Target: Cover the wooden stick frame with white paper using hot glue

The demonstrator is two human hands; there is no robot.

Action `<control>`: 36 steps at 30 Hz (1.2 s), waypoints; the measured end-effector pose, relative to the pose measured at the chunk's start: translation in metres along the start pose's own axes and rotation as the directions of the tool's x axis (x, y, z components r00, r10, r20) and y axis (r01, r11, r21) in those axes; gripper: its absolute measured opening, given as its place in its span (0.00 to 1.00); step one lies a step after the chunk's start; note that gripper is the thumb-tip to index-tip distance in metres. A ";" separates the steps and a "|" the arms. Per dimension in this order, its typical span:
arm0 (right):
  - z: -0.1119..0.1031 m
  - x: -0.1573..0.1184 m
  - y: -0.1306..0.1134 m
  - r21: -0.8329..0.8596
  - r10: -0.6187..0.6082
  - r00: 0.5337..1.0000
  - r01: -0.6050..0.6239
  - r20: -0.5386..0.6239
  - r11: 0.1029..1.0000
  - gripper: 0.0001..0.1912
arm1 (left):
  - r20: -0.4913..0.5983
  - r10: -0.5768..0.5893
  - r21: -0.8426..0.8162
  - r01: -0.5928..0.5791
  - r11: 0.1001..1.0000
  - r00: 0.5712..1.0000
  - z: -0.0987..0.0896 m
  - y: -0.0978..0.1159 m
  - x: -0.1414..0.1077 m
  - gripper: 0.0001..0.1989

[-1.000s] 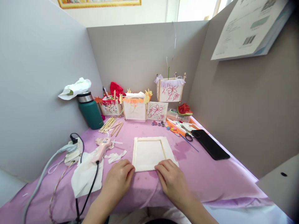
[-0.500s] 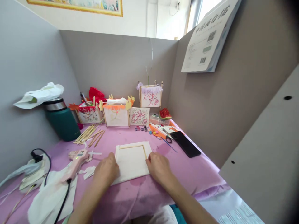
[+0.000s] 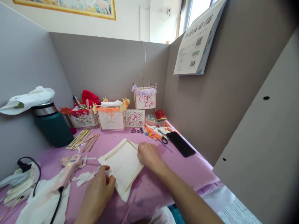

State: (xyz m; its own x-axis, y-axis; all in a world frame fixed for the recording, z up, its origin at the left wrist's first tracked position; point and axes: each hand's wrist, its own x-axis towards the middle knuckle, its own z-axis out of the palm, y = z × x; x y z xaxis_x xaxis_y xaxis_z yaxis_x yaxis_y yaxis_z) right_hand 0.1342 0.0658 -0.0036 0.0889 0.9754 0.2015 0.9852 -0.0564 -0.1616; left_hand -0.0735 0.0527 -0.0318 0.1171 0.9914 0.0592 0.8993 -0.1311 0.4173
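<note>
A white square sheet (image 3: 123, 168) lies turned cornerwise on the purple cloth (image 3: 168, 189). Thin wooden sticks run along its upper left, upper right and lower right edges. At its right corner my right hand (image 3: 149, 155) grips the sheet's edge with closed fingers, partly covering the upper right stick. My left hand (image 3: 100, 189) is beside the lower left edge, thumb and fingers apart, holding nothing that shows.
At the left are a pink glue gun (image 3: 67, 174), wooden sticks (image 3: 81, 138) and a green bottle (image 3: 52, 127). Decorated paper boxes (image 3: 111, 119) stand behind. Scissors (image 3: 164, 140) and a black phone (image 3: 181, 144) lie at the right.
The sheet has turned so a corner points toward me, and its lower right stick now shows. My right hand has moved up along it; my left hand has opened and shifted down and left.
</note>
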 end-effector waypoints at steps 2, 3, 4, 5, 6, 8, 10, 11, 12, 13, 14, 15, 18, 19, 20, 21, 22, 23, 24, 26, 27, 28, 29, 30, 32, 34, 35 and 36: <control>-0.003 0.005 0.007 -0.008 -0.007 0.999 0.007 -0.031 1.000 0.12 | 0.009 0.067 -0.082 -0.067 0.994 0.998 0.004 -0.004 -0.010 0.12; -0.005 0.007 0.014 -0.017 0.007 0.999 -0.008 -0.045 1.000 0.12 | 0.005 0.096 -0.110 -0.095 0.989 0.995 0.005 -0.006 -0.014 0.11; -0.007 0.009 0.023 -0.030 0.035 0.998 -0.037 -0.058 0.999 0.12 | -0.006 0.121 -0.126 -0.120 0.985 0.993 0.006 -0.008 -0.017 0.12; -0.008 0.011 0.034 -0.047 0.077 0.994 -0.081 -0.073 0.996 0.13 | -0.021 0.143 -0.133 -0.145 0.980 0.989 0.007 -0.011 -0.019 0.12; -0.010 0.013 0.046 -0.068 0.128 0.988 -0.135 -0.090 0.989 0.13 | -0.036 0.168 -0.137 -0.172 0.976 0.985 0.007 -0.013 -0.021 0.12; -0.011 0.018 0.074 -0.116 0.235 0.964 -0.250 -0.126 0.961 0.13 | -0.071 0.233 -0.143 -0.241 0.960 0.970 0.008 -0.017 -0.024 0.11; -0.010 0.023 0.099 -0.166 0.308 0.942 -0.328 -0.135 0.930 0.14 | -0.124 0.306 -0.139 -0.322 0.937 0.944 0.009 -0.020 -0.024 0.10; -0.009 0.025 0.110 -0.188 0.327 0.936 -0.348 -0.131 0.919 0.15 | -0.155 0.347 -0.129 -0.367 0.921 0.925 0.011 -0.022 -0.024 0.10; -0.007 0.027 0.118 -0.207 0.337 0.933 -0.357 -0.124 0.911 0.16 | -0.185 0.388 -0.113 -0.412 0.904 0.903 0.012 -0.023 -0.024 0.09; -0.005 0.029 0.123 -0.225 0.342 0.932 -0.361 -0.119 0.905 0.17 | -0.210 0.429 -0.093 -0.455 0.886 0.878 0.014 -0.024 -0.023 0.09; -0.003 0.031 0.127 -0.238 0.343 0.932 -0.361 -0.115 0.901 0.17 | -0.227 0.468 -0.072 -0.494 0.866 0.854 0.016 -0.024 -0.022 0.09; -0.002 0.032 0.128 -0.249 0.344 0.932 -0.362 -0.113 0.898 0.17 | -0.237 0.503 -0.054 -0.528 0.847 0.831 0.017 -0.025 -0.021 0.10; 0.001 0.035 0.128 -0.261 0.344 0.931 -0.364 -0.119 0.894 0.17 | -0.220 0.576 -0.026 -0.595 0.804 0.788 0.019 -0.025 -0.019 0.11; 0.001 0.035 0.127 -0.259 0.344 0.931 -0.364 -0.122 0.895 0.17 | -0.207 0.591 -0.026 -0.609 0.793 0.779 0.019 -0.025 -0.018 0.12; 0.000 0.036 0.127 -0.254 0.343 0.931 -0.364 -0.125 0.896 0.17 | -0.196 0.602 -0.028 -0.618 0.786 0.774 0.019 -0.025 -0.017 0.12; -0.001 0.037 0.127 -0.248 0.340 0.932 -0.362 -0.127 0.899 0.17 | -0.185 0.609 -0.031 -0.624 0.781 0.771 0.018 -0.024 -0.016 0.12; -0.004 0.037 0.127 -0.239 0.337 0.933 -0.359 -0.129 0.902 0.17 | -0.171 0.614 -0.033 -0.627 0.778 0.770 0.017 -0.024 -0.016 0.11; -0.007 0.036 0.127 -0.228 0.332 0.934 -0.355 -0.132 0.907 0.16 | -0.154 0.615 -0.034 -0.626 0.779 0.773 0.016 -0.023 -0.016 0.11; -0.011 0.034 0.128 -0.215 0.326 0.935 -0.349 -0.136 0.912 0.15 | -0.136 0.615 -0.035 -0.624 0.780 0.776 0.015 -0.022 -0.016 0.11; -0.021 0.025 0.128 -0.180 0.307 0.941 -0.330 -0.144 0.927 0.13 | -0.107 0.621 -0.031 -0.627 0.778 0.776 0.014 -0.018 -0.017 0.11; -0.025 0.017 0.127 -0.158 0.298 0.944 -0.319 -0.145 0.934 0.13 | -0.101 0.628 -0.028 -0.634 0.773 0.771 0.014 -0.016 -0.018 0.11; -0.029 0.007 0.126 -0.133 0.281 0.949 -0.299 -0.141 0.945 0.14 | -0.100 0.637 -0.021 -0.642 0.767 0.764 0.014 -0.013 -0.019 0.11; -0.032 -0.006 0.125 -0.107 0.255 0.958 -0.270 -0.132 0.957 0.15 | -0.102 0.646 -0.015 -0.651 0.759 0.756 0.015 -0.010 -0.020 0.11; -0.034 -0.021 0.123 -0.086 0.235 0.963 -0.247 -0.131 0.965 0.16 | -0.103 0.655 -0.007 -0.660 0.752 0.748 0.017 -0.006 -0.022 0.11; -0.033 -0.055 0.121 -0.051 0.213 0.967 -0.222 -0.138 0.974 0.17 | -0.108 0.668 0.003 -0.672 0.741 0.736 0.021 0.001 -0.025 0.12; -0.025 -0.090 0.121 0.026 0.163 0.969 -0.161 -0.188 0.987 0.17 | -0.108 0.676 0.006 -0.680 0.733 0.729 0.024 0.008 -0.029 0.12; -0.020 -0.105 0.122 0.034 0.142 0.974 -0.139 -0.178 0.990 0.16 | -0.104 0.678 0.005 -0.681 0.732 0.728 0.024 0.010 -0.030 0.12; -0.015 -0.118 0.123 0.021 0.124 0.982 -0.123 -0.139 0.992 0.14 | -0.096 0.678 0.004 -0.681 0.733 0.729 0.025 0.012 -0.032 0.12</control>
State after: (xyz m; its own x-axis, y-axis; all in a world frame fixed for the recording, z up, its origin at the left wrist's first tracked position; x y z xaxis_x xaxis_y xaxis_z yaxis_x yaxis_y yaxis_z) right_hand 0.2468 -0.0597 -0.0328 0.2304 0.9216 0.3123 0.9636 -0.1714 -0.2050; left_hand -0.0557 0.0197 -0.0508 0.6541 0.6335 0.4133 0.5808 -0.7707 0.2621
